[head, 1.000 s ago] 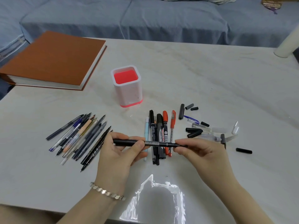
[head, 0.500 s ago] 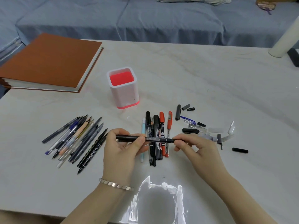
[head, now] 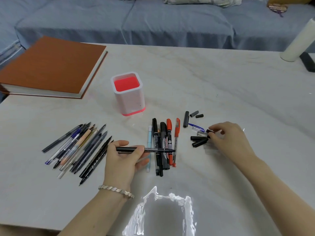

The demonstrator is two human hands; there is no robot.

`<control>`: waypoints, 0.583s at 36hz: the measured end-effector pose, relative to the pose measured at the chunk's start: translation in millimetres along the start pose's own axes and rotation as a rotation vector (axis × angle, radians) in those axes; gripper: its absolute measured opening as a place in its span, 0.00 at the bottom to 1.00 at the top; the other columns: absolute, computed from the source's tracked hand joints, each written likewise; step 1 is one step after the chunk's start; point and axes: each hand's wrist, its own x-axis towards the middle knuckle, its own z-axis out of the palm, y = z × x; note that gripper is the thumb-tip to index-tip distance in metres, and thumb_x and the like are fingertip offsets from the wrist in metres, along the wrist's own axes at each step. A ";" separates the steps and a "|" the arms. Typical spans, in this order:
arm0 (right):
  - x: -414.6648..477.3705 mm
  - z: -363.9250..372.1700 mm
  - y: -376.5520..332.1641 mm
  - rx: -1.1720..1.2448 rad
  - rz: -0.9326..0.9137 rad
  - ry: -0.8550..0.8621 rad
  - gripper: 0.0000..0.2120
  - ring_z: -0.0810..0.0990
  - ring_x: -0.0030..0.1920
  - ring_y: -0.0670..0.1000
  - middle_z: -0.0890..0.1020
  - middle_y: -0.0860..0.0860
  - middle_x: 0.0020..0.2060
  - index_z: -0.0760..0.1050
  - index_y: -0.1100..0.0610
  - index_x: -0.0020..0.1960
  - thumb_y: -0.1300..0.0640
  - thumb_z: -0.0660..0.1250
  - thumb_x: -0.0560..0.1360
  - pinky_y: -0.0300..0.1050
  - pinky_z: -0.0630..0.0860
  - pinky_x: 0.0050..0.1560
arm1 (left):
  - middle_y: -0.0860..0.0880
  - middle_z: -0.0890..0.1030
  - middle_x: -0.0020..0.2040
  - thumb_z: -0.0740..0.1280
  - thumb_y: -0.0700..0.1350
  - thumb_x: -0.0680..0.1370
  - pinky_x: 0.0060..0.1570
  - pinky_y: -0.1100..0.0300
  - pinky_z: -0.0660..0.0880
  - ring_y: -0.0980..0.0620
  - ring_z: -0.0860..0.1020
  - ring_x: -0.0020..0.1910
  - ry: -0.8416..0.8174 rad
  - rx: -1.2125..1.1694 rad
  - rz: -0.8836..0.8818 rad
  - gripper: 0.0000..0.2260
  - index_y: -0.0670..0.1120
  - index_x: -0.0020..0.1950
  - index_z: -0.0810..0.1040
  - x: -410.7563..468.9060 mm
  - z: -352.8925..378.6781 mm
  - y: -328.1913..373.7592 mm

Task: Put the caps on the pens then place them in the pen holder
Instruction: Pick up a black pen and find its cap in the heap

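Nearest the viewer, well in front of the pen holder (head: 131, 103), a bright patch of glare (head: 162, 210) lies on the pale marble table (head: 238, 92). Just beyond it a silver bracelet (head: 117, 191) circles the wrist of the left hand (head: 124, 160). That hand's fingers curl round a black pen (head: 153, 149), held level in front of the holder with its thin tip pointing right. The pen crosses over a row of capped markers (head: 163, 143) lying straight in front of the holder. A fan of uncapped pens (head: 76, 147) lies in front and to the left of the holder. In front and to its right, the right hand (head: 228, 138) reaches into a scatter of loose caps (head: 197, 140), its thumb and forefinger pinching a small black cap (head: 210, 131). The holder itself stands upright, white outside and red inside, with no pens in it. Behind it to the left lies a thick brown book (head: 51, 68), and farther back runs a blue sofa (head: 170, 24).
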 end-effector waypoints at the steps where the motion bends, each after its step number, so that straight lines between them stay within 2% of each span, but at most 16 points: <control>1: 3.2 -0.6 0.3 -0.019 0.010 0.005 0.10 0.71 0.55 0.56 0.80 0.56 0.51 0.79 0.57 0.54 0.60 0.63 0.75 0.42 0.64 0.52 | 0.40 0.80 0.41 0.66 0.30 0.71 0.33 0.58 0.80 0.50 0.81 0.29 -0.003 0.005 0.000 0.14 0.48 0.44 0.68 -0.3 0.4 -0.4; 4: 13.2 -1.1 0.8 -0.124 0.019 -0.029 0.11 0.71 0.57 0.57 0.78 0.57 0.53 0.78 0.58 0.56 0.59 0.62 0.76 0.47 0.67 0.55 | 0.40 0.80 0.41 0.66 0.30 0.71 0.32 0.60 0.80 0.51 0.81 0.29 -0.020 0.002 0.003 0.14 0.48 0.44 0.68 -1.5 1.8 0.0; 6: 18.8 0.2 0.4 -0.164 0.030 -0.094 0.11 0.71 0.58 0.58 0.78 0.58 0.53 0.78 0.58 0.56 0.59 0.62 0.76 0.48 0.68 0.53 | 0.40 0.80 0.41 0.66 0.30 0.71 0.31 0.60 0.80 0.50 0.81 0.30 -0.021 0.000 0.011 0.14 0.48 0.44 0.68 -1.6 1.9 0.5; 9: 22.2 1.4 -1.2 -0.169 0.053 -0.139 0.10 0.75 0.47 0.58 0.78 0.58 0.50 0.80 0.58 0.51 0.61 0.62 0.75 0.45 0.69 0.43 | 0.41 0.80 0.42 0.67 0.31 0.71 0.30 0.61 0.80 0.48 0.81 0.33 -0.018 0.013 0.022 0.14 0.48 0.44 0.68 -1.4 1.3 0.8; 12: 24.0 2.6 0.2 -0.144 0.081 -0.126 0.09 0.73 0.37 0.56 0.79 0.58 0.47 0.81 0.58 0.48 0.62 0.61 0.74 0.43 0.68 0.39 | 0.42 0.80 0.40 0.67 0.31 0.71 0.30 0.62 0.80 0.51 0.81 0.30 -0.018 0.020 0.016 0.14 0.48 0.44 0.68 -1.8 1.5 0.7; 15: 26.3 4.5 3.3 -0.132 0.092 -0.140 0.09 0.74 0.37 0.57 0.79 0.59 0.46 0.80 0.59 0.46 0.62 0.61 0.75 0.45 0.72 0.40 | 0.41 0.80 0.40 0.67 0.31 0.71 0.30 0.62 0.80 0.52 0.81 0.28 -0.022 0.015 0.012 0.13 0.48 0.44 0.68 -2.5 2.3 0.4; 17: 25.1 4.6 4.5 -0.133 0.065 -0.126 0.09 0.75 0.43 0.58 0.80 0.59 0.45 0.79 0.61 0.46 0.62 0.60 0.75 0.49 0.74 0.44 | 0.41 0.80 0.40 0.67 0.31 0.71 0.30 0.62 0.80 0.53 0.81 0.28 -0.025 0.008 0.006 0.13 0.47 0.44 0.68 -2.6 3.1 0.7; 19: 18.5 1.6 1.4 -0.057 0.029 -0.078 0.07 0.74 0.44 0.55 0.80 0.55 0.44 0.76 0.60 0.49 0.61 0.59 0.76 0.46 0.71 0.45 | 0.41 0.80 0.40 0.67 0.31 0.71 0.29 0.62 0.80 0.53 0.81 0.27 -0.023 -0.011 0.001 0.13 0.47 0.44 0.68 -2.6 4.1 1.8; 21: 6.4 -3.3 -7.4 0.128 0.008 -0.057 0.04 0.75 0.40 0.48 0.79 0.51 0.40 0.75 0.57 0.49 0.61 0.62 0.76 0.36 0.69 0.41 | 0.40 0.80 0.41 0.67 0.31 0.71 0.30 0.62 0.80 0.53 0.82 0.28 -0.018 -0.036 0.000 0.13 0.47 0.44 0.68 -2.9 5.0 3.3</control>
